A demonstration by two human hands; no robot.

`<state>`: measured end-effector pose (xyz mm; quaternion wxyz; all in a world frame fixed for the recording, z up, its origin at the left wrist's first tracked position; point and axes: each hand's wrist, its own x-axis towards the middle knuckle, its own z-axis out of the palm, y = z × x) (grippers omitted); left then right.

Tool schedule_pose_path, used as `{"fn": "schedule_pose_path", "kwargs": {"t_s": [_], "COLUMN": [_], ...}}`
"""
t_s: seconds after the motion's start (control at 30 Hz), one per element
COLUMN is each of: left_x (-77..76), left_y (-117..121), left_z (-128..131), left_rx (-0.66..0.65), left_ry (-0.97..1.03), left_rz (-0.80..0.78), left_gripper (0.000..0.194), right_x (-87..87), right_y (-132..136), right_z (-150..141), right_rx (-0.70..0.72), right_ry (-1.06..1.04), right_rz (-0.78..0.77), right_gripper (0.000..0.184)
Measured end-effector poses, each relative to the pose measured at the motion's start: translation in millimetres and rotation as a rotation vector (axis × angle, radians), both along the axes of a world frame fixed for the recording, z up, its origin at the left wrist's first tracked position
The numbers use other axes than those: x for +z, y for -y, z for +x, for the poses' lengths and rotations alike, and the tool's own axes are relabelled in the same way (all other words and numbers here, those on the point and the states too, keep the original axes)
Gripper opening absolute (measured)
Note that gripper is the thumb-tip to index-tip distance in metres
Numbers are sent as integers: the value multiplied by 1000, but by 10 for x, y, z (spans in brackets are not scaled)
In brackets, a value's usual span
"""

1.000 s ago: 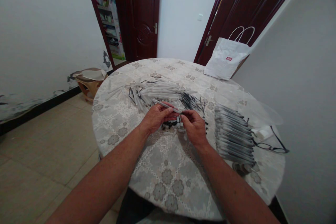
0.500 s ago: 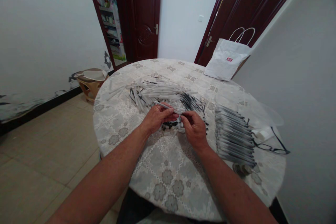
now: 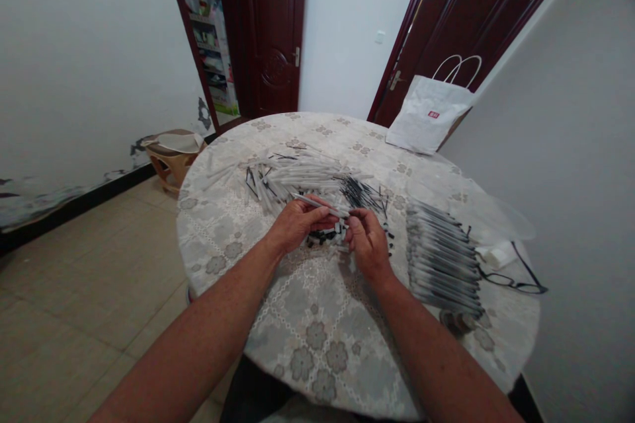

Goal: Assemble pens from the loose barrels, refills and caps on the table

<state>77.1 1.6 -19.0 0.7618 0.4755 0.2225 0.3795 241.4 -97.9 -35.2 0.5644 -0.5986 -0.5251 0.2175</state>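
Hands (image 3: pixel 295 225) hold slim pale tube (image 3: pixel 310 201); red label (image 3: pixel 433 114) on white bag (image 3: pixel 419 125) illegible.

A white paper bag (image 3: pixel 427 116) stands before a dark red door (image 3: pixel 479 13), a tan stool (image 3: pixel 173 156) near the left wall (image 3: pixel 89 66)

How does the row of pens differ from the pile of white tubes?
The row of pens lies neatly side by side; the pile of tubes points in various directions. The row of pens shows dark grey; the pile of tubes is mostly white. Both rest on the table.
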Motion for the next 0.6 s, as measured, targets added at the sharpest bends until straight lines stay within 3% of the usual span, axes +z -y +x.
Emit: {"fn": "schedule_pose_path", "kwargs": {"t_s": [0.2, 0.33, 0.6], "left_x": [13, 26, 17], "left_y": [7, 32, 10], "left_z": [-3, 3, 1], "left_rx": [-31, -38, -36], "left_ry": [-24, -27, -12], "left_rz": [1, -11, 3], "left_gripper": [35, 37, 36], "right_x": [-12, -22, -36], "right_y": [-9, 15, 33], "right_z": [-22, 8, 75], "right_rx": [-7, 27, -38], "right_ry": [169, 204, 264], "right_rz": [25, -5, 60], "right_gripper": [20, 38, 19]}}
